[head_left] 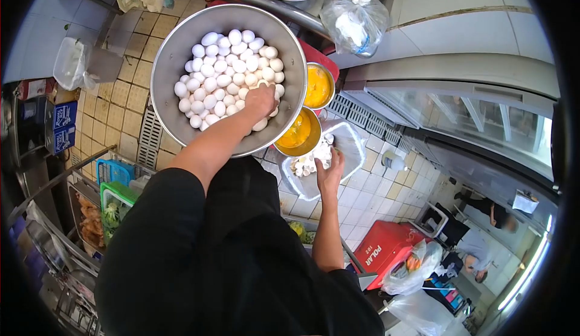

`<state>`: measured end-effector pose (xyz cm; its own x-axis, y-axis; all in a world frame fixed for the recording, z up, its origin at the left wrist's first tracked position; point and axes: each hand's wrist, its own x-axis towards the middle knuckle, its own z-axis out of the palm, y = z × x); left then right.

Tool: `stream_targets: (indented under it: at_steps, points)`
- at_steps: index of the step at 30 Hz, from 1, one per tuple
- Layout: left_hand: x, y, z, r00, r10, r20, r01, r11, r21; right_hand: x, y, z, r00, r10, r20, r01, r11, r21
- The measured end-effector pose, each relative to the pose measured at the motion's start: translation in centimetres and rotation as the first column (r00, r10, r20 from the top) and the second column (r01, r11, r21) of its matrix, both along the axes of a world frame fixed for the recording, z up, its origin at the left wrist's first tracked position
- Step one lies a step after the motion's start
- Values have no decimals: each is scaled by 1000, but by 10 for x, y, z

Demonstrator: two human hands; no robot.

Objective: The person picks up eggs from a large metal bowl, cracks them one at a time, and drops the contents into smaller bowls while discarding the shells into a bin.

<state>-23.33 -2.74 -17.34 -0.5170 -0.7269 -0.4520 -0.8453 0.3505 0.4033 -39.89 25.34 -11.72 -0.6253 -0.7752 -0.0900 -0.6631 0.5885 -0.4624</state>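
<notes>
Your left hand (261,100) is down in the big steel bowl (175,52), fingers curled over a white egg (261,124) at the pile's near edge. Easy: thin shell, light, smooth, so cup it round the middle. Which way its long axis points I can't tell. Your right hand (330,170) rests open on the shell tub (356,146), holding nothing.

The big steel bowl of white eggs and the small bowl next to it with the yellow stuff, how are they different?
The big steel bowl is far wider than the small bowl. The big one is heaped with whole white eggs; the small one holds yellow liquid with no shells. The left hand reaches into the big bowl, while the right hand is below the small one, by a clear container of shells. Both bowls are round and metal.
</notes>
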Motion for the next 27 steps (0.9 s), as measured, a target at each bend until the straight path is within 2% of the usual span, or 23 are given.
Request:
stream_targets:
  at_steps: [2,4,5,7,10,11,13,14,15,16,18,20,21,23,24,25,26,27]
  points:
    - [0,2,0,998,44,-33,-44,999,22,7,-33,18,975,-42,220,63,994,-90]
    - [4,-4,17,988,132,-82,-124,987,101,22,-73,42,953,-2,302,72,973,-220]
    - [7,-9,26,947,271,-169,-204,920,333,29,-91,51,932,46,358,63,956,-287]
    - [14,-20,46,801,557,-218,-237,630,740,50,-130,76,906,117,406,47,927,-372]
    - [18,-25,102,728,558,-397,-21,598,801,70,-174,109,928,276,249,-179,919,-351]
    - [19,-29,111,724,453,-521,107,672,733,68,-179,103,933,312,179,-226,895,-384]
    - [21,-41,134,760,374,-532,202,642,740,66,-187,89,926,377,29,-327,838,-437]
    - [21,-48,139,773,336,-539,246,624,742,65,-187,89,899,307,312,-141,877,-459]
    - [25,-59,129,799,361,-481,240,542,806,64,-184,91,788,226,572,46,906,-422]
    - [27,-66,123,817,399,-416,137,566,813,61,-179,93,605,139,784,217,919,-330]
    - [31,-73,112,909,388,-150,-210,740,640,48,-163,95,292,161,943,418,865,-277]
    - [36,-63,65,921,389,-24,-316,782,537,38,-145,91,-68,253,965,550,816,-175]
    - [38,-54,36,918,394,44,-365,797,481,37,-135,80,73,218,973,492,841,-226]
    - [37,-33,-12,931,357,-75,-333,915,230,49,-125,91,455,137,880,303,905,-298]
    - [37,-26,-24,937,323,-129,-313,945,92,56,-122,94,624,117,773,200,932,-302]
    - [26,-30,5,963,267,35,-268,940,211,58,-122,91,864,250,437,-48,905,-423]
    - [17,-28,10,961,264,82,-275,943,185,61,-122,91,902,353,248,-212,863,-459]
    - [11,-25,11,956,262,130,-281,947,158,61,-127,84,910,384,158,-298,868,-396]
